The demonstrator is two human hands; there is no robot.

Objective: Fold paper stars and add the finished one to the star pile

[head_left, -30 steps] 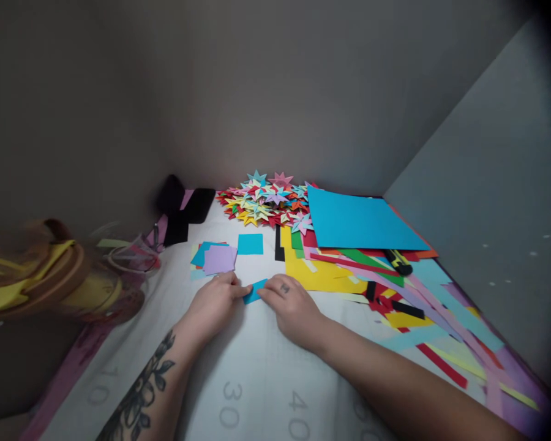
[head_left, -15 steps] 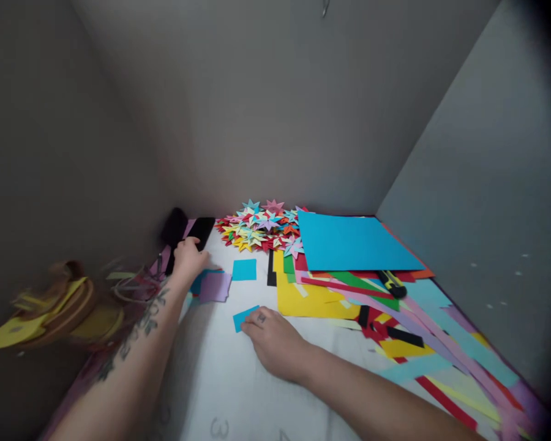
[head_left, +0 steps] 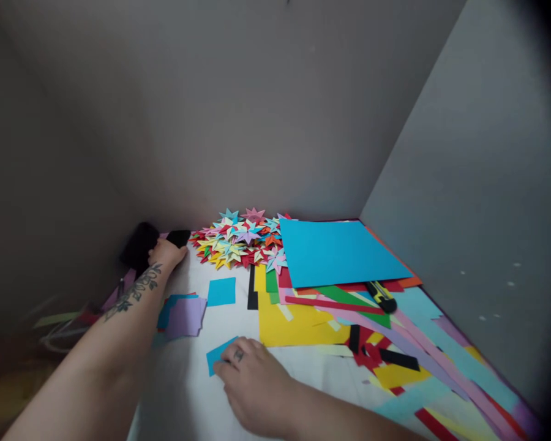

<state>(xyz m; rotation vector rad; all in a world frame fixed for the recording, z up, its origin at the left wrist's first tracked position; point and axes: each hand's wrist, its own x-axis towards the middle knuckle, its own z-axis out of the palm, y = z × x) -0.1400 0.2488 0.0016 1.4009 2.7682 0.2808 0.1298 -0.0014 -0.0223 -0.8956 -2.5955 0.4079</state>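
Observation:
My right hand [head_left: 252, 386] pinches a small blue paper square [head_left: 218, 355] that lies low over the white tabletop. Farther off, at the back left, my left hand [head_left: 168, 254] has its fingers curled over a flat black thing [head_left: 179, 237]; its kind is unclear and my hand hides part of it. Another blue square [head_left: 221, 291] rests alone between my arms. Beside it lies a small stack of squares with a lilac one [head_left: 186, 317] on top and blue ones beneath, partly behind my left forearm.
A heap of folded paper stars [head_left: 239, 239] stands against the back wall. To its right lie a large blue sheet [head_left: 344, 251], a yellow-black box cutter [head_left: 382, 298], a yellow sheet [head_left: 298, 327] and many coloured strips. A dark fuzzy object [head_left: 140, 245] sits at the back left.
My left hand has moved farther back along the black thing. My right hand still pinches the blue square. The camera view has shifted, so the table appears lower and farther left.

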